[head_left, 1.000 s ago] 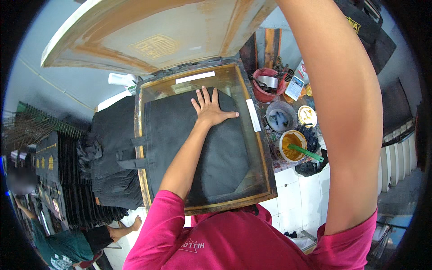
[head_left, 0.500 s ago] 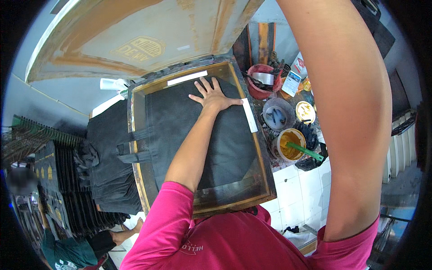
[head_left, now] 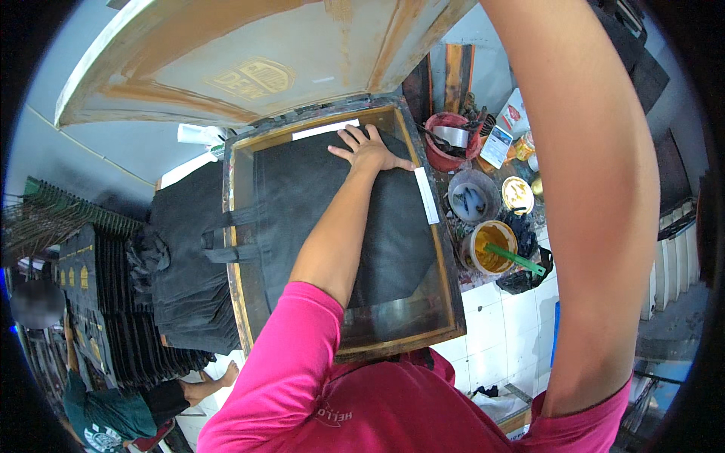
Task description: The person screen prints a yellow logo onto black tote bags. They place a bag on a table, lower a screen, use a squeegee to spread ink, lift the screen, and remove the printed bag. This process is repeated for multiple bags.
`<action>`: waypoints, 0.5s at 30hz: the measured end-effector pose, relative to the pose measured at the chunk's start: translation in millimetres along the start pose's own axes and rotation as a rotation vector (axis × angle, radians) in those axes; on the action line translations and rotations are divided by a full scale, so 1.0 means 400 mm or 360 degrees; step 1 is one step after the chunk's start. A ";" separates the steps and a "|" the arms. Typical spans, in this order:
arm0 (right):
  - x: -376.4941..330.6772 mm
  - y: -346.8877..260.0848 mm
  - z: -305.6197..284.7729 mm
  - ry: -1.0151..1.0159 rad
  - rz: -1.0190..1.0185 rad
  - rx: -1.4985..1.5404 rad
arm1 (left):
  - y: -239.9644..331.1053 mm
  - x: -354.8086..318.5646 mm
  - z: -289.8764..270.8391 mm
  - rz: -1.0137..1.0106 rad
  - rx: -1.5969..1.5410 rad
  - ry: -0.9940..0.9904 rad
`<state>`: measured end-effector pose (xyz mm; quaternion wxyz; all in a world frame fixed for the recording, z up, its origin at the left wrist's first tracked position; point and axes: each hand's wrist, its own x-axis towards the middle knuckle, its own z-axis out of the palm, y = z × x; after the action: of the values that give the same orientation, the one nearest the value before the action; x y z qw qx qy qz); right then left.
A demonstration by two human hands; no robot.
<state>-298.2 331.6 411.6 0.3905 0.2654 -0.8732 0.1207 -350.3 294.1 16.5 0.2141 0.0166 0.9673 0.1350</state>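
Note:
My left hand (head_left: 368, 154), fingers spread, lies flat near the far right corner of a black fabric bag (head_left: 332, 234). The thumb reaches to a white strip (head_left: 427, 196) on the right side of the wood-edged board (head_left: 451, 298) under the bag. Another white strip (head_left: 325, 130) runs along the board's far edge, close to my fingertips. The bag's handles (head_left: 232, 254) hang over the left edge. Above the board a printing screen (head_left: 226, 57) with a yellowish emblem is tilted up. My right arm stretches up past the top edge, so the hand is out of sight.
Left of the board lies a stack of black bags (head_left: 192, 279); beyond it are printed bags on a rack (head_left: 91, 279) and a person (head_left: 113, 408). At right stand a red basin (head_left: 445, 160), a grey tub (head_left: 473, 195), and a mustard paint bucket (head_left: 483, 260) with a green-handled tool (head_left: 521, 261).
The whole view has shifted slightly, so the board and screen appear a little further right. My left hand stays spread on the bag, fingers a bit closer together.

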 end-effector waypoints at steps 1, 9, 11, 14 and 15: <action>-0.017 -0.019 -0.009 -0.0060 0.0072 0.0050 | -0.011 -0.007 -0.001 0.0075 -0.0147 0.0140; -0.252 -0.208 -0.052 -0.0546 0.0576 0.0103 | -0.247 -0.494 -0.128 0.1168 -0.2188 0.0719; -0.428 -0.214 -0.009 0.0019 0.0036 -0.0001 | -0.361 -0.669 -0.082 0.1325 -0.2558 0.1039; -0.647 -0.276 0.021 -0.0143 0.0268 0.0307 | -0.456 -0.854 0.032 0.0909 -0.2555 0.0589; -0.702 -0.283 0.043 -0.0216 0.0300 0.0397 | -0.485 -0.895 0.089 0.0597 -0.2470 0.0438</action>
<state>-90.1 334.2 191.1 0.2817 0.2361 -0.8969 0.2461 -5.7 84.0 80.1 0.0175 0.0086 0.5967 0.8022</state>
